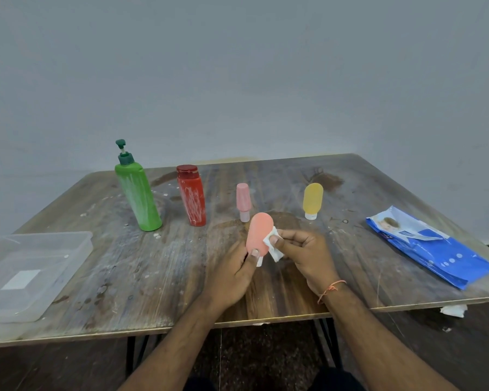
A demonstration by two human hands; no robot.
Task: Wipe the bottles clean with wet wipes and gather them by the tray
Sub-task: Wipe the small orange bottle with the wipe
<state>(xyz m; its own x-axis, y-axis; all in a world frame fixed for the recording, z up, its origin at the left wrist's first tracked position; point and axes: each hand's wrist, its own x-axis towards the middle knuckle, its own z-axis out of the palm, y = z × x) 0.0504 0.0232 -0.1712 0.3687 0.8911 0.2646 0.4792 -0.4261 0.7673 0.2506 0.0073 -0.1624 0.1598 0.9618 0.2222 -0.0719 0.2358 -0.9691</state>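
Observation:
My left hand [235, 273] grips a small salmon-pink bottle [259, 232] above the table's front middle. My right hand [308, 253] pinches a white wet wipe [273, 244] against the bottle's right side. Behind them stand a green pump bottle [139, 198] and a red bottle [192, 197], both streaked with white, a small pink bottle [243, 201] and a yellow bottle [312, 200], the last two cap down. A clear plastic tray [76, 244] lies at the table's left front.
A blue pack of wet wipes [435, 249] lies at the right of the stained wooden table [153, 277]. A crumpled white wipe [453, 310] lies on the floor below the table's right front edge. A grey wall rises behind.

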